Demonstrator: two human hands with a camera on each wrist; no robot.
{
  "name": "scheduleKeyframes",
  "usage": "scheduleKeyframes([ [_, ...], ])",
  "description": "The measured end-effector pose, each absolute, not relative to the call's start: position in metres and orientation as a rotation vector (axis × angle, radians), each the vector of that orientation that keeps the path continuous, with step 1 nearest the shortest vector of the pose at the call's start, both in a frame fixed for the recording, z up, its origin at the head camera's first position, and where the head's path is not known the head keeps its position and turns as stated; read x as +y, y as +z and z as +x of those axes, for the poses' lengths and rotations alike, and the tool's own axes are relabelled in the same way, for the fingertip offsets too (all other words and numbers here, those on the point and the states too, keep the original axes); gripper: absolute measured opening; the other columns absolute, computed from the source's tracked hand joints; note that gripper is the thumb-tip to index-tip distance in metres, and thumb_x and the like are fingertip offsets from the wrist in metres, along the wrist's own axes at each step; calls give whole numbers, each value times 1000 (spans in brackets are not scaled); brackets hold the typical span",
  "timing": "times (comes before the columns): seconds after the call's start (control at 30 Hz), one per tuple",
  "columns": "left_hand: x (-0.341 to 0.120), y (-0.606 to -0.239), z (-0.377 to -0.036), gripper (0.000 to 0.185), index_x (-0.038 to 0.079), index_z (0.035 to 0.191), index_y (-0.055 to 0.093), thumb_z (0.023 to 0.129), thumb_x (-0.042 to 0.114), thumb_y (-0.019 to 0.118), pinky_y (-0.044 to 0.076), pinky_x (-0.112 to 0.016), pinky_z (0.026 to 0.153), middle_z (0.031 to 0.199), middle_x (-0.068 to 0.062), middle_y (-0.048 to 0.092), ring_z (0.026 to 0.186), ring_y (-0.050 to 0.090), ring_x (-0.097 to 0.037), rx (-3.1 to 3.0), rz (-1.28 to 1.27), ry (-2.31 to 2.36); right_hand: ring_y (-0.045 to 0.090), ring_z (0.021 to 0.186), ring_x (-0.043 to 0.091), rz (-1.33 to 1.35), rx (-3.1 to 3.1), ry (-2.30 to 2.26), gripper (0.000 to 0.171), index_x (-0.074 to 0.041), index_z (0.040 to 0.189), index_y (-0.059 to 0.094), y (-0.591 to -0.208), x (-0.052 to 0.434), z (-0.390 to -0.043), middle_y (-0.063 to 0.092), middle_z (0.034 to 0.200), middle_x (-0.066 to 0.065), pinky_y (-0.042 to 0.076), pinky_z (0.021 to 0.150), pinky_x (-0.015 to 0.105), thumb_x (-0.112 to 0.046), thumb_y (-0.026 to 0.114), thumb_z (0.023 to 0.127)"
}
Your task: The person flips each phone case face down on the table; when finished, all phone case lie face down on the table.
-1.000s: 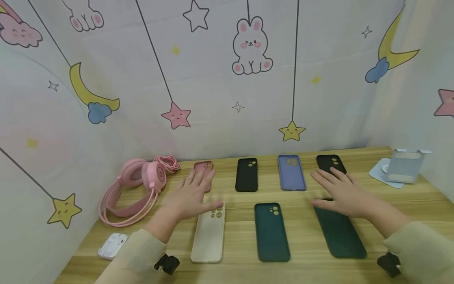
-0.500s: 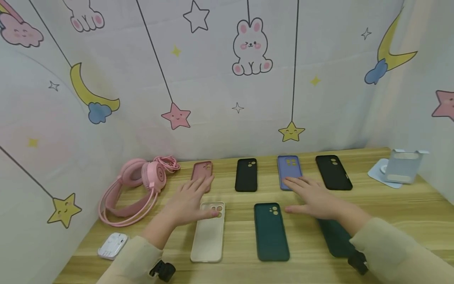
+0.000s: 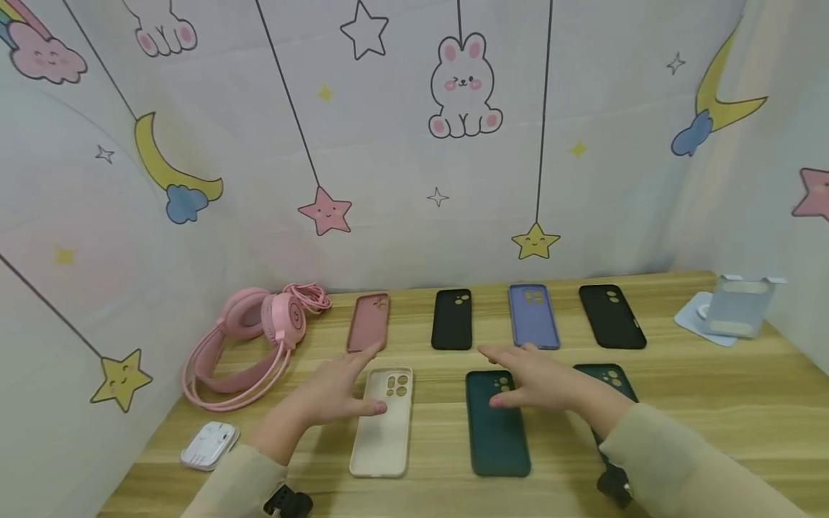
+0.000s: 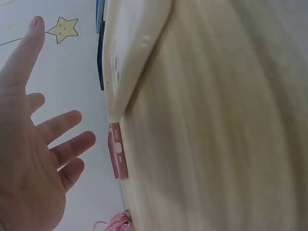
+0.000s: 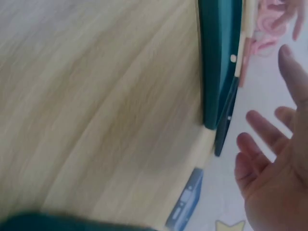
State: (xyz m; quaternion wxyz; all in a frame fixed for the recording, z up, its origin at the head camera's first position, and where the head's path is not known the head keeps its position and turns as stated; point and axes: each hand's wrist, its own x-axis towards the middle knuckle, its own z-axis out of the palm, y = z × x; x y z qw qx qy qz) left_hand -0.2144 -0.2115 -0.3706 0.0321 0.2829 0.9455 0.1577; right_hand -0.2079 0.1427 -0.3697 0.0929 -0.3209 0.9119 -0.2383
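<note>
Since the earlier frames, the right hand [image 3: 540, 378] had swept leftward from the far right column, off the black case at 1 o'clock [image 3: 612, 316], and now hovered, fingers spread, over the top of the middle dark green case [image 3: 496, 423]. This sweep uncovered the second dark green case [image 3: 609, 388] at 4 o'clock, whose camera end showed beside the right wrist. The left hand [image 3: 337, 392], fingers also spread and relaxed, had drawn back toward the person from the pink case [image 3: 369, 321] and lay at the upper left edge of the cream case [image 3: 383, 424]; whether its thumb touched that case could not be told from the head view. The wrist views showed both palms open above the wooden table [image 3: 712, 403], holding nothing. No case appeared displaced: the back row of pink, black [image 3: 451, 319], lavender [image 3: 534, 315] and black cases remained aligned. The pink headphones [image 3: 249, 345] and white earbud box [image 3: 209, 445] sat at 9 o'clock, the pale blue stand [image 3: 735, 306] at 2 o'clock.
</note>
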Motion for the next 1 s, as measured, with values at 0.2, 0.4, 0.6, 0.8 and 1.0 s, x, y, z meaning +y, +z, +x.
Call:
scheduleKeyframes([
  [0.2,-220,-378,-213,101,18,151,22,72,54,74,29,-58,100,143,-15,39,126,41,-37,2854,882,569,42,122,38,-975,2704,-739,77,-5,144,36,-375,131,-207,49,130,16,32,98,56,-41,68,84],
  [0.4,-227,-382,-209,103,14,150,25,69,46,80,41,-52,88,129,-15,52,106,54,-33,2772,901,706,46,113,28,-1015,2595,-816,75,-7,143,37,-376,102,-199,53,120,7,38,92,49,-42,67,84],
  [0.6,-232,-385,-207,102,10,148,27,69,41,82,45,-43,83,111,-3,60,98,56,-22,2737,924,698,46,106,24,-1048,2628,-712,73,-9,142,41,-381,77,-193,55,114,3,39,90,44,-43,68,84],
  [0.8,-240,-385,-204,105,8,148,28,65,38,84,41,-45,86,105,0,56,97,50,-21,2747,891,690,48,106,24,-1090,2686,-643,70,-10,140,44,-383,62,-191,58,111,1,38,92,44,-44,69,83],
  [1.0,-254,-388,-199,108,11,148,27,63,50,80,37,-51,90,107,3,56,101,48,-23,2741,840,688,48,101,23,-1100,2702,-661,70,-11,139,45,-380,52,-191,57,111,3,39,87,43,-43,69,82],
])
